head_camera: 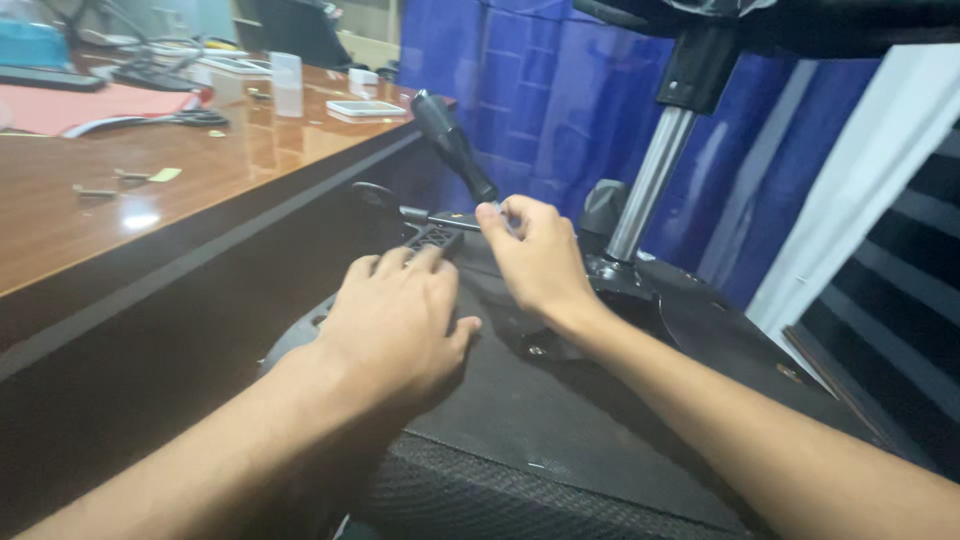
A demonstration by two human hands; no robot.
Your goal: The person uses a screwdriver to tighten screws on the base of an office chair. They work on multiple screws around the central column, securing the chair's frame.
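Our left hand (400, 325) lies spread flat on the matte black underside of an upturned chair seat (560, 400), while our right hand (535, 258) pinches a black-handled screwdriver (452, 145) tilted just beyond, near the glossy wooden desk (120, 210).

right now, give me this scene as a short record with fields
left hand: palm down on the underside of the overturned chair seat
right hand: pinching the shaft of a black-handled screwdriver, tip down at the seat
chair column: silver, rising tilted from the seat
left side: wooden desk with scissors and a phone
behind: blue curtain
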